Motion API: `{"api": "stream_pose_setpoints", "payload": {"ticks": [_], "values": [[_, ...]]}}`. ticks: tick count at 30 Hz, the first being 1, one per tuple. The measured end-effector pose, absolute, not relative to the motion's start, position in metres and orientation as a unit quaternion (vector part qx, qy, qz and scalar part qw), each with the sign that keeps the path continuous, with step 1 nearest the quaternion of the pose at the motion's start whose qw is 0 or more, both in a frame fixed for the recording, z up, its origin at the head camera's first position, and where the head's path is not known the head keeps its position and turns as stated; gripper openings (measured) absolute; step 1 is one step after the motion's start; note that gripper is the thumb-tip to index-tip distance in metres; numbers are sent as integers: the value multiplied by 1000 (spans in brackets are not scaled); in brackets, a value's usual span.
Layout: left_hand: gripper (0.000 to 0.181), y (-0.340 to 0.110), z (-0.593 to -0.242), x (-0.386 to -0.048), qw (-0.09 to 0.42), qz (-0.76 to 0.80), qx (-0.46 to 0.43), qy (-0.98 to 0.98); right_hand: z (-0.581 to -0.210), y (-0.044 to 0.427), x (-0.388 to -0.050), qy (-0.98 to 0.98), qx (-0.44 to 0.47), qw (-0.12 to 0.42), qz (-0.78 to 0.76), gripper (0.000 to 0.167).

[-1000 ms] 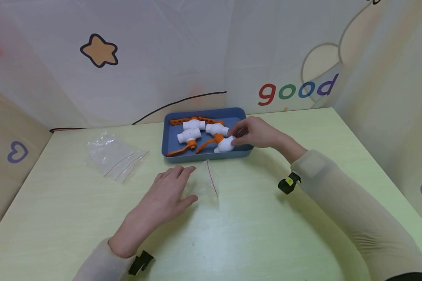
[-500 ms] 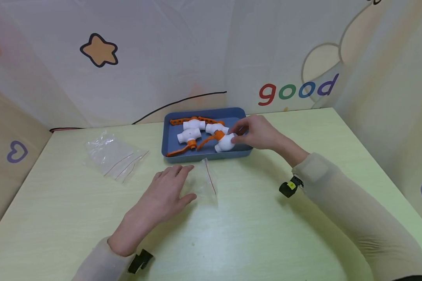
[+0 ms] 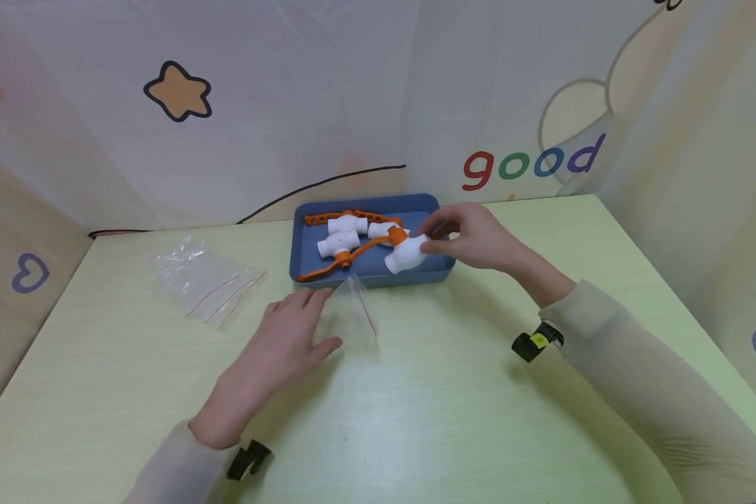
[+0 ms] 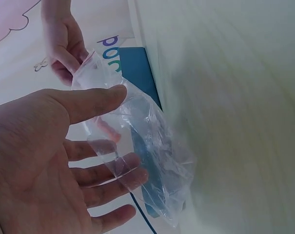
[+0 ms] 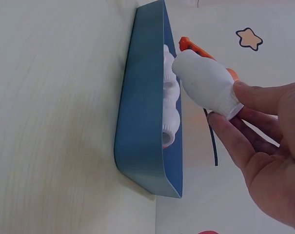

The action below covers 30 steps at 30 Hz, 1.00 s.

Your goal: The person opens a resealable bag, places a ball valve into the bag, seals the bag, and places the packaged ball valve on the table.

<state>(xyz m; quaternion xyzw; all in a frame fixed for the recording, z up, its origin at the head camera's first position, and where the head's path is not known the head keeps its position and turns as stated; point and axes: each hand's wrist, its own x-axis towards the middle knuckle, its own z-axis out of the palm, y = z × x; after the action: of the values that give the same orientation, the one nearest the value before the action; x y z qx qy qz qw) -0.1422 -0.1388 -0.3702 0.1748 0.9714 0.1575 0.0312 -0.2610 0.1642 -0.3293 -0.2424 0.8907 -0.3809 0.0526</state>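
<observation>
Thumb and fingers of my right hand [image 3: 472,238] pinch one end of a white plastic ball valve [image 3: 407,253] with an orange lever handle. In the right wrist view this valve [image 5: 206,80] is held above the tray's rim, its other end free. Several similar valves [image 3: 339,244] lie in the blue tray [image 3: 403,278]. My left hand [image 3: 280,350] is spread, thumb apart from the fingers. Beside its fingers is a clear zip bag [image 3: 355,315] with a red line. The left wrist view has fingers showing through the bag [image 4: 157,141]; whether they touch it I cannot tell.
More clear zip bags [image 3: 204,283] lie in a pile on the table at the left. The pale table [image 3: 416,420] ends at a printed cloth backdrop [image 3: 327,91] right behind the tray.
My right hand has lifted the valve from among the others, bringing it up and slightly right. My left hand and the zip bag have shifted left and a little toward the tray.
</observation>
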Motion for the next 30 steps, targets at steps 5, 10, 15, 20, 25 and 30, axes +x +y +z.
{"api": "stream_pose_setpoints", "payload": {"ticks": [5,10,15,20,25,30], "values": [[78,-143,-371,-146,25,160,162,973,-328,173,-255,876,-258,62,-402,22],[78,-147,-372,-150,13,158,157,975,-327,183,-252,864,-264,88,-420,24],[76,-149,-373,-152,11,154,148,977,-326,188,-250,852,-274,111,-432,25],[76,-148,-372,-154,13,156,146,977,-328,189,-248,835,-289,130,-449,25],[76,-144,-372,-154,17,156,152,976,-332,187,-248,826,-301,137,-456,25],[76,-139,-372,-154,15,153,164,974,-336,184,-247,822,-306,137,-460,25]]}}
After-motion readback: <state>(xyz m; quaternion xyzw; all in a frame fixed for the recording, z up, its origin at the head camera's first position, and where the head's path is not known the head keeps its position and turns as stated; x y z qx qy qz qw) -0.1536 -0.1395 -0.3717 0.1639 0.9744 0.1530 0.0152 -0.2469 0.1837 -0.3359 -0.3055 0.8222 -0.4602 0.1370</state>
